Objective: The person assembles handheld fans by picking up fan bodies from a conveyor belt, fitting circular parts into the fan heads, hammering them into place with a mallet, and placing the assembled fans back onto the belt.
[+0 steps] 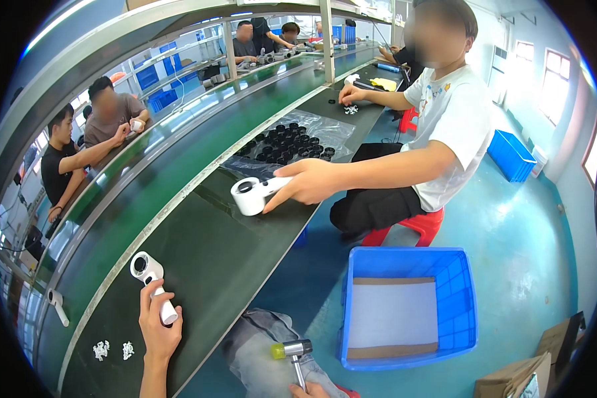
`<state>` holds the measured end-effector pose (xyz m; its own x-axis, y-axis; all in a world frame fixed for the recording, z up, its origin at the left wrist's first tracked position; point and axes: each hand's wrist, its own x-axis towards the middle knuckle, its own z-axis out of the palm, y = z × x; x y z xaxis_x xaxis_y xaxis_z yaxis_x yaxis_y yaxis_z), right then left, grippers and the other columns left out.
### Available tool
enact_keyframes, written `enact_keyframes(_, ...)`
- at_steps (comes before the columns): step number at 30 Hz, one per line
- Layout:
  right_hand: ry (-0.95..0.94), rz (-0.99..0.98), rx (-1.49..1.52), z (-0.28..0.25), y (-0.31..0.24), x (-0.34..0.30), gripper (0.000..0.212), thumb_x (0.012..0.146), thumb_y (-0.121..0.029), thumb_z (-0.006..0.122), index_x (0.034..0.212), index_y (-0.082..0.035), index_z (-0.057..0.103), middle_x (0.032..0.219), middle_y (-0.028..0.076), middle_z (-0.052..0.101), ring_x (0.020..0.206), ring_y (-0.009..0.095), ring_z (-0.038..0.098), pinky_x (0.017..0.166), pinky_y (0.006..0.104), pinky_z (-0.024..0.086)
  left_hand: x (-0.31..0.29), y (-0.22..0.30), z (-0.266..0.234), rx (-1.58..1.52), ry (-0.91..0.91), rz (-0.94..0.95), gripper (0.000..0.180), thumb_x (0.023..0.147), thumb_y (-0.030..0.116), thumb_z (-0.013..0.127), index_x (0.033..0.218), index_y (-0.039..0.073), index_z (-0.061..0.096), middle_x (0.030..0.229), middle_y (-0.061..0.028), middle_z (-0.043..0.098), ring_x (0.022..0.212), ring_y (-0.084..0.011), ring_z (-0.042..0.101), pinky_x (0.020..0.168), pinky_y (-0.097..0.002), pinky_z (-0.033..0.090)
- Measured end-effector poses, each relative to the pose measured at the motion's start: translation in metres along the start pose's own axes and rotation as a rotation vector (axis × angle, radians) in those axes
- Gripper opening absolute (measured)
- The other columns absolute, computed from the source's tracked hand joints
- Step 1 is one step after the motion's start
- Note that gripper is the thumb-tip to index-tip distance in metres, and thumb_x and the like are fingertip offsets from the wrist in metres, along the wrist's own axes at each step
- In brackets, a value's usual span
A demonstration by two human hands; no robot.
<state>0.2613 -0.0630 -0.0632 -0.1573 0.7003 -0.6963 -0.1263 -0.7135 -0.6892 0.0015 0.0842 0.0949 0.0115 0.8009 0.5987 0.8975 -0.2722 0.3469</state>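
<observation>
**Steadied the housing, mallet low and ready**

Closed the left hand (pixel 158 326) around the grip of the white handheld housing (pixel 150 280), fingers (pixel 146 306) wrapped on the lower stem. Laid it on the dark counter (pixel 212 259) near the front edge, round head pointing away from the body. Held the mallet (pixel 293 350) low over the lap with the right hand (pixel 309 390), well apart from the housing. Seemed to have those fingers closed on the shaft, though cut off by the lower edge of the view, so not certain.

Called for a firm grip low on the stem, clear of the round head, so no finger sat under a blow. Wanted the housing flat on the counter, not tilted. Suited short, light taps with the soft yellow face rather than the metal one, by this reading.

Left two small white parts (pixel 113 349) beside the left wrist, within easy reach. Had a second white housing (pixel 253 194) further up the counter under a co-worker's hand (pixel 306 184). Worth keeping elbows in, away from that hand and the blue crate (pixel 458 278) on the floor.
</observation>
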Motion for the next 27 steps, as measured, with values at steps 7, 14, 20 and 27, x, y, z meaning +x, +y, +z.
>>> enact_keyframes(7, 0.014, -0.021, 0.012, -0.005, 0.000, -0.001, 0.033, 0.095, -0.028, 0.052, 0.071, -0.006, 0.050, 0.048, 0.003, 0.046, 0.037, 0.016, 0.046, 0.034, 0.0308, 0.036, -0.004, -0.001, -0.003, -0.060, -0.014, -0.065, 0.028, 0.070, 0.005, 0.070, 0.095, 0.003, 0.058, 0.121, -0.0155, 0.053, 0.112, -0.0353, 0.054, 0.091, -0.0410, 0.044)
enact_keyframes(14, -0.012, 0.047, 0.087, -0.010, -0.003, 0.000, 0.028, 0.095, -0.024, 0.050, 0.072, -0.008, 0.048, 0.048, 0.001, 0.043, 0.036, 0.014, 0.044, 0.033, 0.0304, 0.035, -0.002, -0.006, -0.007, -0.171, -0.078, -0.026, 0.045, 0.074, 0.033, 0.076, 0.105, 0.003, 0.062, 0.126, -0.0150, 0.053, 0.114, -0.0332, 0.053, 0.093, -0.0404, 0.043)
enact_keyframes(20, -0.051, -0.037, 0.060, -0.005, 0.005, 0.009, 0.026, 0.095, -0.024, 0.051, 0.075, -0.010, 0.046, 0.048, 0.000, 0.041, 0.035, 0.012, 0.041, 0.031, 0.0287, 0.034, -0.001, -0.013, -0.013, -0.206, -0.124, 0.010, 0.054, 0.070, 0.037, 0.079, 0.109, 0.004, 0.064, 0.128, -0.0151, 0.053, 0.115, -0.0332, 0.052, 0.094, -0.0406, 0.042)
enact_keyframes(27, -0.032, 0.033, 0.084, -0.004, 0.002, 0.008, 0.027, 0.096, -0.025, 0.052, 0.076, -0.009, 0.046, 0.049, 0.000, 0.041, 0.035, 0.012, 0.040, 0.032, 0.0294, 0.033, 0.006, -0.005, -0.005, -0.300, -0.267, 0.014, 0.059, 0.065, 0.023, 0.082, 0.116, 0.003, 0.062, 0.132, -0.0154, 0.049, 0.118, -0.0335, 0.051, 0.096, -0.0396, 0.042)
